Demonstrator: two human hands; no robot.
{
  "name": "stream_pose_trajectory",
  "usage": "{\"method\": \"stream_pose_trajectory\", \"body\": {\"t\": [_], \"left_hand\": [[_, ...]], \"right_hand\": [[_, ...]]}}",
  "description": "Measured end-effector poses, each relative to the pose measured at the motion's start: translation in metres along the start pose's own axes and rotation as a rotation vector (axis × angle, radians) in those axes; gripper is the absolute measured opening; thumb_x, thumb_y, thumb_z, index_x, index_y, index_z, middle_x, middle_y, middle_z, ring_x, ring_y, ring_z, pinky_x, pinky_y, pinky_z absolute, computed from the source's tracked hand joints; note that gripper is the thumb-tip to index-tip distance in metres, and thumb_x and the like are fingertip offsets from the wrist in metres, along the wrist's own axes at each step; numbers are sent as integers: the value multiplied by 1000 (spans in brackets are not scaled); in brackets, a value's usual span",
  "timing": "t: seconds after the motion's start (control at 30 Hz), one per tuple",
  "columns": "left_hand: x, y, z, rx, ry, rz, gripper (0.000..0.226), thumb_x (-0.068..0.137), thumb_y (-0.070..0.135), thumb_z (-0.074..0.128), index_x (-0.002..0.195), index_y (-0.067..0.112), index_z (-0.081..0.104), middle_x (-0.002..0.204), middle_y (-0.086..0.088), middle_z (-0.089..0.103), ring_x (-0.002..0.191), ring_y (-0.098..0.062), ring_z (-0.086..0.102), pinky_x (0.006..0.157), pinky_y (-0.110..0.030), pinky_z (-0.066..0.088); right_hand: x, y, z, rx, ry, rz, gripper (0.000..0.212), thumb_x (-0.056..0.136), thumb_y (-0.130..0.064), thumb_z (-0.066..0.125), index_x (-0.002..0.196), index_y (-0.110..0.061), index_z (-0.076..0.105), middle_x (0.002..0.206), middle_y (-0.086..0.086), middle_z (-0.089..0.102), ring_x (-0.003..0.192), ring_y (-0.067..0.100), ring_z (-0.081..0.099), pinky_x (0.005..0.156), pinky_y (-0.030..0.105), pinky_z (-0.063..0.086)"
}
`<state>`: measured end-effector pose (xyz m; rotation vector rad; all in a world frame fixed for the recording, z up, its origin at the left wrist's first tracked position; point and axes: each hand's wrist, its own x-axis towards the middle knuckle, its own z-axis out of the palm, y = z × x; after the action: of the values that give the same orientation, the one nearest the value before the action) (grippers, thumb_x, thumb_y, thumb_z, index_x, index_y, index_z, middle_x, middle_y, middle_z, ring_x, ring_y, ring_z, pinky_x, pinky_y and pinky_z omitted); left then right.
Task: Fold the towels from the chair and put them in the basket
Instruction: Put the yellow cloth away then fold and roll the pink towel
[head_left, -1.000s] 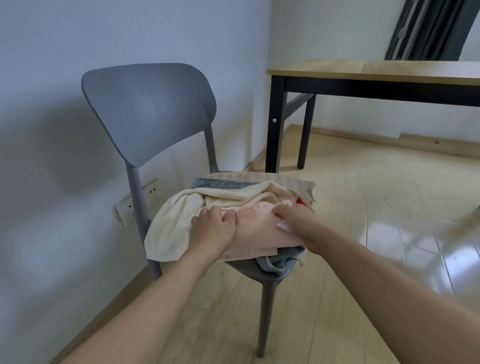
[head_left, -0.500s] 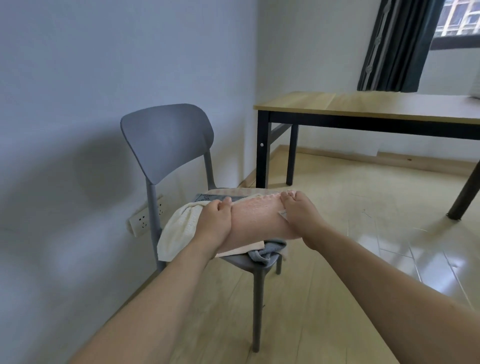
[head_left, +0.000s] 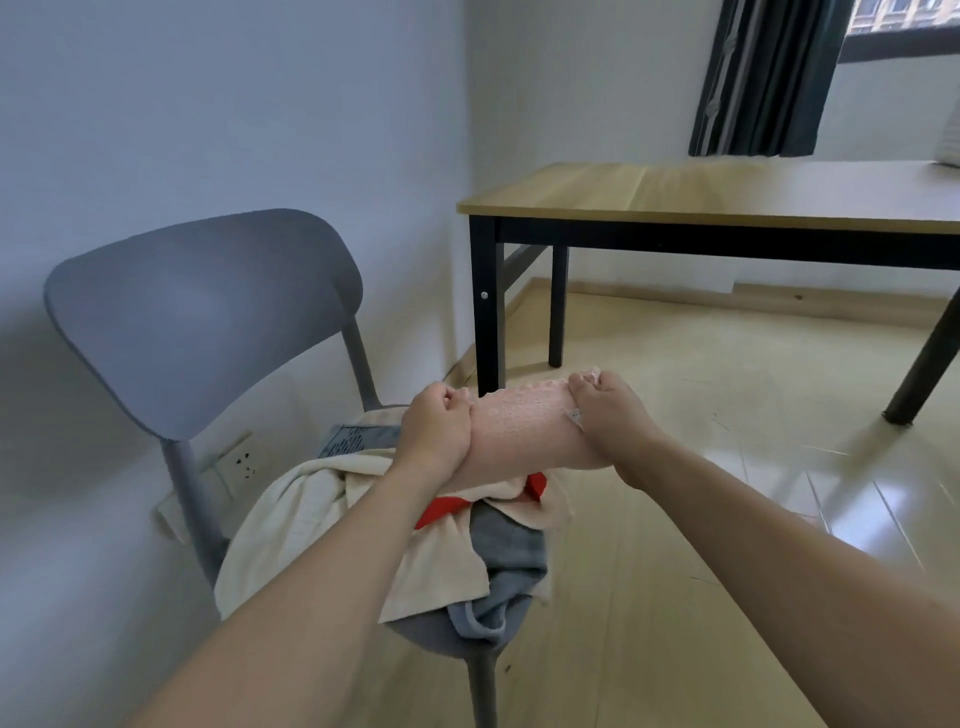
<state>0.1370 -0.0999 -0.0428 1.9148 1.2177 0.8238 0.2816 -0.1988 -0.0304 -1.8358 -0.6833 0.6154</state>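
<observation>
A person's two bare arms reach forward from the bottom of the view toward a grey chair that stands against the wall at about nine o'clock. On its seat lies a loose heap of towels: a cream towel draped over the left edge, a grey towel hanging off the front, and a strip of red cloth showing between them.

The left hand grips the left top corner of a pink towel, fingers curled round the edge. The right hand, just to its right, pinches the other top corner in the same way. Half a second ago the pink towel still rested on the heap with both hands pressed on it; now it has been lifted clear and hangs stretched between the two hands above the seat, its lower edge close over the pile.

That suggests one towel has been picked out and is ready for its first fold, while the rest wait on the chair.

At about two o'clock stands a wooden worktop on black legs, with a dark curtain behind it. No basket is in view.
</observation>
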Motion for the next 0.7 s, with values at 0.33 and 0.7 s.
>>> {"method": "stream_pose_trajectory", "body": {"t": [0.33, 0.7], "left_hand": [[89, 112, 15, -117, -165, -287, 31, 99, 32, 40, 81, 13, 55, 78, -5, 56, 72, -20, 52, 68, -32, 42], [69, 458, -141, -156, -307, -245, 43, 97, 49, 42, 83, 11, 57, 79, -2, 60, 73, -17, 55, 61, -28, 38]], "right_hand": [[84, -90, -70, -21, 20, 170, 30, 98, -37, 40, 105, -11, 52, 99, 6, 55, 78, 17, 51, 64, 29, 40], [6, -397, -274, 97, 42, 257, 23, 97, -34, 48, 105, -15, 58, 96, 1, 60, 88, 19, 57, 67, 29, 44]]}}
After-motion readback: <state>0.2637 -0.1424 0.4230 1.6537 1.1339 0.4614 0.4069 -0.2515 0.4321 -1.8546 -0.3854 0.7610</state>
